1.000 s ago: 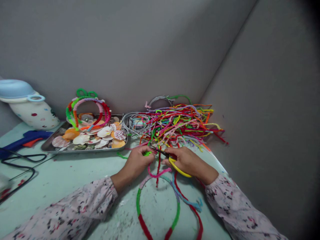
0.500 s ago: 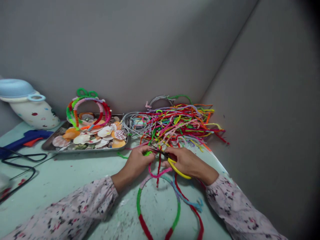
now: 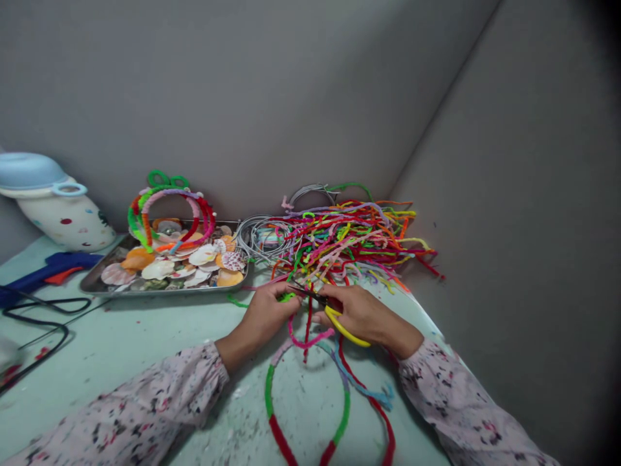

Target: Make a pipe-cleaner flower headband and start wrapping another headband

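Observation:
My left hand (image 3: 272, 309) is closed, thumb against forefinger, on a fuzzy pipe cleaner with a bright green part (image 3: 287, 298) at the fingertips. A pink pipe cleaner (image 3: 310, 340) hangs below that hand and curls right. Yellow-handled pliers (image 3: 347, 329) with slim dark jaws are gripped in my right hand (image 3: 361, 314). Their jaws point left and reach my left fingertips; whether they touch the pipe cleaner I cannot tell. Nearer me lies a headband (image 3: 270, 388) wrapped in pink, green, red and blue, its lower ends out of view. A red pipe cleaner (image 3: 388, 430) lies beside it.
Behind my hands spreads a heap of coloured pipe cleaners (image 3: 349, 236), beside coiled grey wire (image 3: 250, 239). A metal tray (image 3: 160, 294) of shells (image 3: 201, 255) bears wrapped headbands (image 3: 145, 223). Leftward are a blue glue gun (image 3: 29, 278), its black cord (image 3: 53, 325) and a lidded cup (image 3: 65, 217).

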A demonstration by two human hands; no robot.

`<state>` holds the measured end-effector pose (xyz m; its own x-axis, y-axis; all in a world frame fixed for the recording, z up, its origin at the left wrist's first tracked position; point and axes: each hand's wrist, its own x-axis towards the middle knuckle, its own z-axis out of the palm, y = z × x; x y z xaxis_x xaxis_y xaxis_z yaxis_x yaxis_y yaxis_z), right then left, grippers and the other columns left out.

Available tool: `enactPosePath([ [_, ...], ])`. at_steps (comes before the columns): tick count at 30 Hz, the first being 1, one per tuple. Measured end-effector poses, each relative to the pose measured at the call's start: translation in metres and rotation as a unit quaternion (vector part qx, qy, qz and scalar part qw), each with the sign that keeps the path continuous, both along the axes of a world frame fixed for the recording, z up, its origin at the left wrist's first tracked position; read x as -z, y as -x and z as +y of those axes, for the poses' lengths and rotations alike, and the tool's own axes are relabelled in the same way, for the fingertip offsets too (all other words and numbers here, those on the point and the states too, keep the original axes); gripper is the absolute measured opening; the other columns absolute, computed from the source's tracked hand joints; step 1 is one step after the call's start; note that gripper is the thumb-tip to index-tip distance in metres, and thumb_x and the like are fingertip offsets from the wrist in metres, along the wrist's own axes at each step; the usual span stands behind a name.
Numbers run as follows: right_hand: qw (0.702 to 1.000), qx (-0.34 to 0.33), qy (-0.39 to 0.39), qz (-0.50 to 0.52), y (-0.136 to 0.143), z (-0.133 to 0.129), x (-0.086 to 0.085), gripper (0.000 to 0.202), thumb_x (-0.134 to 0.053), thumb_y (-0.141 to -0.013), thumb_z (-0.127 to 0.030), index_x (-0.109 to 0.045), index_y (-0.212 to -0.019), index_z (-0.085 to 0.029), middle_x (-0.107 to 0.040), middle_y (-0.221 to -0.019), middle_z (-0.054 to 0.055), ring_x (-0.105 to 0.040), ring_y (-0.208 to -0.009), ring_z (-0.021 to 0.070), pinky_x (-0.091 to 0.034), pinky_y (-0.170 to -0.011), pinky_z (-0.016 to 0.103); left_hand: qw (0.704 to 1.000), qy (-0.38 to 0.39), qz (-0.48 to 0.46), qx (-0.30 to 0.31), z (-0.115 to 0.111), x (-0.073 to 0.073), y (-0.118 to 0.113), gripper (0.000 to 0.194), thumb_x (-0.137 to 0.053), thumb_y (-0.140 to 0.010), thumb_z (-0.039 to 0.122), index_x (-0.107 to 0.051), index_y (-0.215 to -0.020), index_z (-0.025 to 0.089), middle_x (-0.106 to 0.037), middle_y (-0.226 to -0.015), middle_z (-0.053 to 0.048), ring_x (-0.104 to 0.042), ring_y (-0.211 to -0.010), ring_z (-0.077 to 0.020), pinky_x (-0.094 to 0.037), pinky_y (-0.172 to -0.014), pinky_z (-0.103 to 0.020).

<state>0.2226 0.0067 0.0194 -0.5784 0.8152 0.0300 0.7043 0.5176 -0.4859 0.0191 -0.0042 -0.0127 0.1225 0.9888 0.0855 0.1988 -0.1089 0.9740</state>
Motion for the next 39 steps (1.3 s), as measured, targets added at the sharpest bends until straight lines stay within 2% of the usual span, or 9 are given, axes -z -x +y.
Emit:
enactPosePath([
  [16,1.0,0.003,0.008,0.001,-0.0003,-0.0004,-0.0003,0.043,-0.063,-0.079,-0.049,-0.062,-0.112,-0.023,-0.058,-0.071,-0.001,-0.046,-0.059,0.0117,-0.028,-0.055,0.022,1.0,0.01,0.005,0.003,0.0001,-0.0003,0.0001,0.026,-0.057,-0.072,0.021,-0.074,-0.091,0.015,-0.073,-0.081,-0.003,-0.062,-0.071,-0.0167,-0.044,-0.062,-0.024],
  [32,0.999,-0.001,-0.03,-0.026,-0.0018,0.0005,-0.0011,0.031,-0.06,-0.081,-0.05,-0.066,-0.094,-0.023,-0.06,-0.068,-0.002,-0.045,-0.055,0.0106,-0.023,-0.054,0.022,0.999,0.028,0.019,0.003,-0.0003,0.0015,-0.0003,0.022,-0.056,-0.069,0.019,-0.072,-0.082,0.015,-0.066,-0.07,-0.001,-0.053,-0.06,-0.0122,-0.038,-0.056,-0.022],
  [36,0.999,-0.007,-0.035,-0.025,-0.0024,0.0,-0.0013,0.03,-0.058,-0.083,-0.048,-0.066,-0.096,-0.022,-0.06,-0.067,-0.001,-0.046,-0.056,0.0108,-0.024,-0.055,0.023,0.999,0.027,0.034,-0.008,-0.0001,0.0003,-0.0002,0.016,-0.056,-0.067,0.022,-0.07,-0.071,0.014,-0.062,-0.063,0.0,-0.052,-0.058,-0.0127,-0.038,-0.055,-0.022],
  [39,0.999,-0.012,-0.032,-0.027,-0.0022,-0.0018,-0.0057,0.033,-0.057,-0.084,-0.048,-0.066,-0.103,-0.023,-0.061,-0.069,-0.001,-0.047,-0.057,0.0116,-0.026,-0.056,0.023,0.999,0.027,0.027,-0.01,0.0002,0.0002,-0.0004,0.016,-0.057,-0.067,0.022,-0.07,-0.072,0.015,-0.063,-0.063,-0.001,-0.053,-0.058,-0.0132,-0.038,-0.054,-0.022],
])
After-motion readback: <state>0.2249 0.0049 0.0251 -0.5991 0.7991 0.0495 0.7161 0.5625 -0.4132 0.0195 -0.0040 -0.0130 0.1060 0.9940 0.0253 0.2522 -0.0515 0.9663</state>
